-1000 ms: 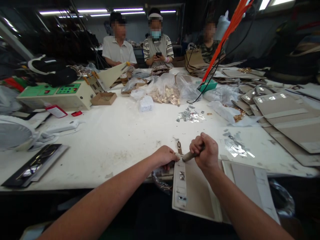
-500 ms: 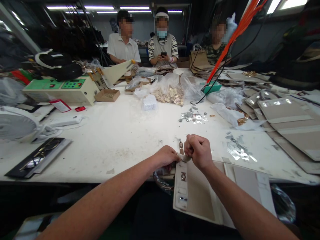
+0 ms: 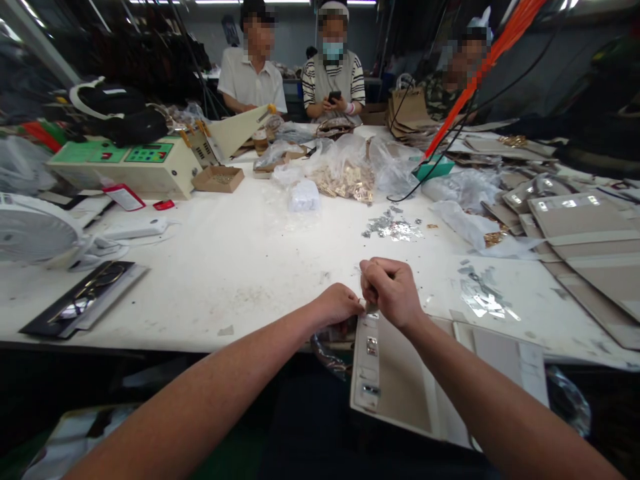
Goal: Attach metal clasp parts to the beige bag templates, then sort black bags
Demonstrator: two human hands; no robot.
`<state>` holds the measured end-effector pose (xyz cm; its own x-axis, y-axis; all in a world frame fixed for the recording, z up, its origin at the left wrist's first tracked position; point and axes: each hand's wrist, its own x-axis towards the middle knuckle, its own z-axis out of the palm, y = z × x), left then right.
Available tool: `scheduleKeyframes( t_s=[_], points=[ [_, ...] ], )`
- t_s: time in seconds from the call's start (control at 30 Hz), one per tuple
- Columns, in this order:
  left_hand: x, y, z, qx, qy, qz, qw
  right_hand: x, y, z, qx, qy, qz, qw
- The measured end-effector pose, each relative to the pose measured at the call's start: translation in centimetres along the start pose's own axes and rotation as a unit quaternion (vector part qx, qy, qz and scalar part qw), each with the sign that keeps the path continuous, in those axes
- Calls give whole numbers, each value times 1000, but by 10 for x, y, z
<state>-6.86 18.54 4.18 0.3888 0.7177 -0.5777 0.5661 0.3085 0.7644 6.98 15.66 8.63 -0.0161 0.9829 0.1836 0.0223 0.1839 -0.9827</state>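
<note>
A beige bag panel [image 3: 400, 380] with pale strips lies over the table's front edge, its lower part overhanging. Metal fittings [image 3: 371, 345] sit in a row along its left strip. My left hand [image 3: 341, 305] is closed, thumb and fingers pinching the panel's top left corner. Just right of it, my right hand [image 3: 393, 291] is curled into a fist over the same corner. Whatever its fingers hold is hidden behind the knuckles. A dark handle wrapped in clear plastic [image 3: 330, 357] hangs below my left hand.
Loose silver plates lie in one pile [image 3: 393, 225] and another pile [image 3: 485, 293]. Beyond are a plastic bag of gold fittings [image 3: 345, 179] and a cream machine [image 3: 125, 167]. Stacked panels [image 3: 595, 247] stand right, eyeglasses [image 3: 90, 293] left. Several people sit opposite.
My right fist has shifted slightly left and up, over the corner. The small gold fitting on the table beside it is now hidden. The view has tilted a little.
</note>
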Motion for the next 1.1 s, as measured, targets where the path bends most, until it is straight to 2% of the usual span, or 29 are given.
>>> scheduleKeyframes(
  t_s=[0.13,0.27,0.37,0.5,0.57,0.7,0.83,0.9,1.0,1.1],
  points=[
    [6,-7,1,11,2,19,1000,-1,0,8,-76,-30,-9,997],
    [4,-7,3,8,11,8,1000,-3,6,2,-111,-29,-7,993],
    [0,-5,3,0,1,0,1000,-3,3,-7,-79,-7,6,997],
    [-3,-6,1,4,-25,24,999,-7,-2,-12,89,16,-62,994],
    [-3,-7,1,10,-27,34,999,-10,2,-9,123,17,-76,989],
    [-2,-10,1,20,-13,37,999,-13,13,-5,76,-1,-32,997],
    [-1,-13,1,19,-14,46,999,-13,8,-9,127,14,-75,989],
    [0,-14,1,13,-12,43,999,-15,11,-11,132,16,-70,989],
    [0,-15,1,5,-3,38,999,-19,21,-14,76,11,-33,997],
    [0,-17,1,0,-2,36,999,-21,25,-14,42,23,-39,998]
  ],
)
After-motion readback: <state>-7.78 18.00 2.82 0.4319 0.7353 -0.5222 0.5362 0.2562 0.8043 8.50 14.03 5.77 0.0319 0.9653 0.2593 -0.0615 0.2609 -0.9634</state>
